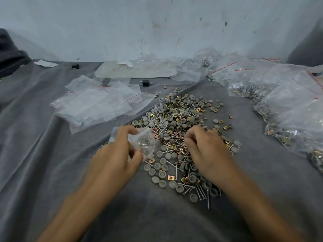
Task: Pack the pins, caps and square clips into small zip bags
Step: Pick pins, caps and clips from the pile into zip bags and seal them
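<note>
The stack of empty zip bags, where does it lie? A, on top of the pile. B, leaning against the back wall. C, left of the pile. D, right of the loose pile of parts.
C: the empty zip bags lie flat on the grey cloth to the left of the loose pile, while the filled bags sit on the right.

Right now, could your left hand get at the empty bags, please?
Probably yes: the empty bags lie just beyond the left hand, with only bare cloth between. But it grips a bag, so taking another could be awkward.
</note>
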